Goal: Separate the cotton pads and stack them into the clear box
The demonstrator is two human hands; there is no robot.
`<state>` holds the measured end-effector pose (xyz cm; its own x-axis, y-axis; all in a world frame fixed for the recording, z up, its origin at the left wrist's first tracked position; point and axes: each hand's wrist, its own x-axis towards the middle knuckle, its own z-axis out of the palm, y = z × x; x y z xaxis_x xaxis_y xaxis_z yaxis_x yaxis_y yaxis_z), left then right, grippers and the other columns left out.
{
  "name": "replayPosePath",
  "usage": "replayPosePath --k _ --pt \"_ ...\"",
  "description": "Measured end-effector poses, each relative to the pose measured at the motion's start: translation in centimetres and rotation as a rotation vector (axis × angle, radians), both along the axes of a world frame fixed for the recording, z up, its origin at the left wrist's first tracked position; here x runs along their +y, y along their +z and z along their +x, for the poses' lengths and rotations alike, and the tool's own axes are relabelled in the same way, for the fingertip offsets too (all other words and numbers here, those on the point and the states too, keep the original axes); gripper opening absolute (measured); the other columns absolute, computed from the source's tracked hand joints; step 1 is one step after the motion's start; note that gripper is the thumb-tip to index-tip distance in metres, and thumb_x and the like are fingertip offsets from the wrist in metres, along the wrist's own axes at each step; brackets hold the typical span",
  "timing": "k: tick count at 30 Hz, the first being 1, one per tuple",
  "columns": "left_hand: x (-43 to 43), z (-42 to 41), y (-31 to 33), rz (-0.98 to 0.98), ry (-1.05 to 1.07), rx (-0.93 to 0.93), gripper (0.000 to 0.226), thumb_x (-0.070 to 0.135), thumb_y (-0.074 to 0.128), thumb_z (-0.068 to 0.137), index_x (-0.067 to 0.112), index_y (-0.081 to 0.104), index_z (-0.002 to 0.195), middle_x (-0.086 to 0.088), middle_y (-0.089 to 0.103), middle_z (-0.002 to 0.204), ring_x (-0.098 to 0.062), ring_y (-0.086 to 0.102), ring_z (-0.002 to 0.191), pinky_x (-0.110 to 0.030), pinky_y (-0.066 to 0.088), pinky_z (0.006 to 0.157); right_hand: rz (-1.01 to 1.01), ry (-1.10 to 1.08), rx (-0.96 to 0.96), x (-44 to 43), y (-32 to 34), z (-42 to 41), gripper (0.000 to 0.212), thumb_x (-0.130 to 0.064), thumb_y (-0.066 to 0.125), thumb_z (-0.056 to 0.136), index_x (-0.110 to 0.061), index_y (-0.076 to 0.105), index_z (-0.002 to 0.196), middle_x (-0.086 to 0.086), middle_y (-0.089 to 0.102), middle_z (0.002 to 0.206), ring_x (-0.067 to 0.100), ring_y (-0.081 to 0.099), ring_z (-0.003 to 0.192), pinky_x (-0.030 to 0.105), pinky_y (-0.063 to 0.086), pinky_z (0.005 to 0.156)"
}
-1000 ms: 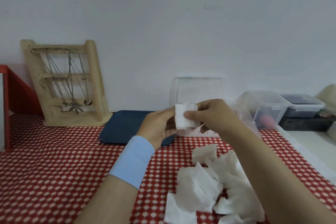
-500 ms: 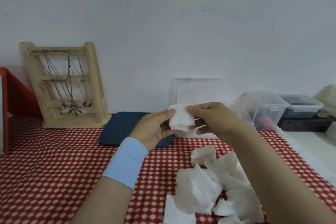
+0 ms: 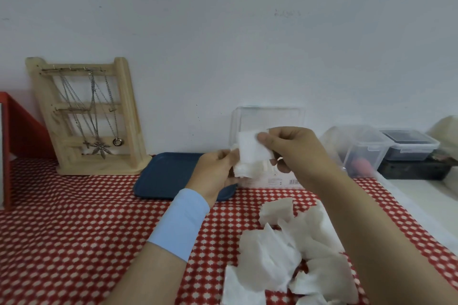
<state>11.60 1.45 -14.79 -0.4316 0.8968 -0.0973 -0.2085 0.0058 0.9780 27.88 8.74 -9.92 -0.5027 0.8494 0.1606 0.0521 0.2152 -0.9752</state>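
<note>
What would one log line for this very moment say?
left hand: pinches cotton pads | right hand: pinches same pads | clear box: behind hands, lid up | loose pads: heaped on tablecloth

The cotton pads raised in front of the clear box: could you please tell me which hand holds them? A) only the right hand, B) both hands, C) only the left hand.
B: the left hand and the right hand each pinch the cotton pads from their own side.

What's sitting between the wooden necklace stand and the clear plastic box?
In the head view, a dark blue rectangular tray lies on the red checked tablecloth between them.
</note>
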Motion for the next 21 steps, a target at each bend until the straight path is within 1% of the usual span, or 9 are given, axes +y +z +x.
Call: replayPosePath --k 2,4,6,9,13,15,16,18,21 --pt "0.0 0.4 0.2 0.0 -0.024 0.024 0.023 0.023 0.062 0.1 0.007 0.071 0.114 -0.009 0.077 0.108 -0.024 0.075 0.1 -0.036 0.062 0.08 0.08 -0.047 -0.096 -0.4 -0.5 -0.7 0.021 -0.023 0.075 0.091 -0.012 0.074 0.073 0.004 0.061 0.054 0.01 0.048 0.045 0.019 0.038 0.042" --pt "-0.2 0.5 0.4 0.014 -0.042 -0.005 0.022 0.022 0.059 0.102 0.01 0.07 0.116 -0.009 0.077 0.109 -0.024 0.075 0.1 -0.033 0.062 0.076 0.174 -0.1 -0.181 -0.2 -0.9 -1.0 0.016 -0.023 0.075 0.091 -0.014 0.076 0.077 -0.009 0.063 0.051 0.003 0.048 0.04 0.014 0.038 0.041" --pt "-0.3 0.5 0.6 0.021 -0.055 -0.026 0.023 0.021 0.057 0.102 0.009 0.07 0.118 -0.01 0.077 0.109 -0.024 0.075 0.1 -0.032 0.062 0.074 0.225 -0.118 -0.216 0.0 -1.1 -1.1 0.014 -0.024 0.076 0.09 -0.016 0.076 0.079 -0.014 0.066 0.056 -0.001 0.051 0.039 0.01 0.039 0.042" --pt "-0.4 0.4 0.7 0.016 -0.057 -0.059 0.029 0.021 0.057 0.103 0.004 0.067 0.125 -0.013 0.076 0.112 -0.026 0.074 0.101 -0.034 0.063 0.075 0.278 -0.147 -0.261 0.3 -1.1 -1.2 0.011 -0.026 0.077 0.089 -0.022 0.075 0.079 -0.013 0.069 0.068 -0.008 0.054 0.044 0.005 0.038 0.045" --pt "-0.5 0.6 1.2 0.031 -0.128 -0.119 0.037 0.035 0.064 0.096 0.008 0.068 0.121 -0.012 0.077 0.109 -0.025 0.075 0.1 -0.036 0.063 0.078 0.335 -0.191 -0.298 0.3 -1.3 -1.1 0.012 -0.028 0.077 0.088 -0.027 0.071 0.079 -0.014 0.067 0.07 -0.009 0.056 0.05 0.004 0.037 0.046" --pt "-0.6 0.4 1.1 0.033 -0.152 -0.063 0.041 0.03 0.071 0.089 0.007 0.067 0.123 -0.01 0.077 0.11 -0.023 0.075 0.101 -0.034 0.062 0.082 0.344 -0.211 -0.319 0.2 -1.3 -1.2 0.013 -0.036 0.076 0.088 -0.028 0.069 0.095 -0.013 0.068 0.086 -0.005 0.061 0.067 0.005 0.04 0.051" --pt "-0.6 0.3 1.0 0.028 -0.158 -0.022 0.04 0.023 0.073 0.088 0.006 0.066 0.125 -0.008 0.077 0.111 -0.022 0.075 0.102 -0.034 0.061 0.084 0.298 -0.184 -0.333 0.3 -1.5 -1.1 0.026 -0.039 0.075 0.088 -0.027 0.067 0.11 -0.013 0.067 0.096 -0.001 0.064 0.077 0.008 0.043 0.054" --pt "-0.5 0.1 0.7 0.014 -0.165 0.014 0.037 0.011 0.071 0.091 0.005 0.064 0.127 -0.009 0.076 0.113 -0.023 0.074 0.104 -0.036 0.06 0.089 0.07 -0.045 -0.279 0.4 -1.4 -0.9 0.048 -0.037 0.075 0.089 -0.02 0.061 0.131 -0.003 0.07 0.108 0.013 0.071 0.086 0.019 0.055 0.058" --pt "-0.4 -0.2 0.5 0.002 -0.177 -0.013 0.037 0.007 0.07 0.091 0.006 0.064 0.128 -0.01 0.074 0.119 -0.024 0.073 0.107 -0.037 0.06 0.091 -0.103 0.113 -0.205 0.8 -1.6 -0.3 0.036 -0.022 0.076 0.089 -0.007 0.07 0.121 0.004 0.078 0.1 0.02 0.077 0.086 0.035 0.063 0.076"
